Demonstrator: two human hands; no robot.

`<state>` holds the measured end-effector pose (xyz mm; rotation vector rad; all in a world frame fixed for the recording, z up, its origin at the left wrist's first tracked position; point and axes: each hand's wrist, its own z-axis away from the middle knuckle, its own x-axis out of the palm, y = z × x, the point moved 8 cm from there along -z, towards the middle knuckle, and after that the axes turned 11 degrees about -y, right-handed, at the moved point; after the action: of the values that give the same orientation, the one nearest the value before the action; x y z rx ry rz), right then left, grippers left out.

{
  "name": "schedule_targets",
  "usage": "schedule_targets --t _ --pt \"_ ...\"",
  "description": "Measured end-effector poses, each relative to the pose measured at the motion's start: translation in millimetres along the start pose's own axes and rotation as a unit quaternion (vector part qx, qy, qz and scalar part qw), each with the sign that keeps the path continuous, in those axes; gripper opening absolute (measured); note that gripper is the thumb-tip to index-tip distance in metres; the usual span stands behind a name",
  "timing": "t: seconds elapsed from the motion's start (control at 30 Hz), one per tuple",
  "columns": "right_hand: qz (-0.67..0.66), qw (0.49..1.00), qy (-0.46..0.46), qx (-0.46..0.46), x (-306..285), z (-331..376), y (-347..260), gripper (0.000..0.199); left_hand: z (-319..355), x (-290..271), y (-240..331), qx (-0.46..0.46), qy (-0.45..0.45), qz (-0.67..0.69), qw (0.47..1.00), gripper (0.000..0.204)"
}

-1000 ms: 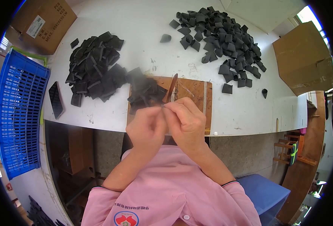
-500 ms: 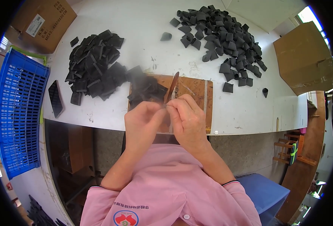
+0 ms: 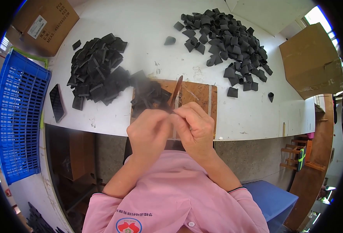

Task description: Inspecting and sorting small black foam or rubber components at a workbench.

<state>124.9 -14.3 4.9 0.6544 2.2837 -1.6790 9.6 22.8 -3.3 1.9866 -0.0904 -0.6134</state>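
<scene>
The left hand [image 3: 148, 132] and right hand [image 3: 194, 130] are curled fingertip to fingertip, any grip being too hidden to tell, while black pieces [image 3: 150, 95] are heaped just beyond, presumably for easy reach, on the board [image 3: 196, 95].

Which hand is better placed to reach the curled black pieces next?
Probably the right hand: it is nearer the curled black pieces, while the left hand sits closer to the flat black pile.
</scene>
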Motion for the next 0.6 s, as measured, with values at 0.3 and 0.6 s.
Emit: schedule_targets --t 0.3,0.6 --pt "0.113 0.988 0.103 -0.013 5.3 3.0 2.8 0.005 10.4 6.3 -37.2 -0.274 0.061 0.395 0.875 0.018" --pt "-0.717 0.651 -0.072 0.236 57.2 16.3 43.0 0.019 9.0 -0.5 -21.0 -0.208 0.053 0.280 0.936 0.020"
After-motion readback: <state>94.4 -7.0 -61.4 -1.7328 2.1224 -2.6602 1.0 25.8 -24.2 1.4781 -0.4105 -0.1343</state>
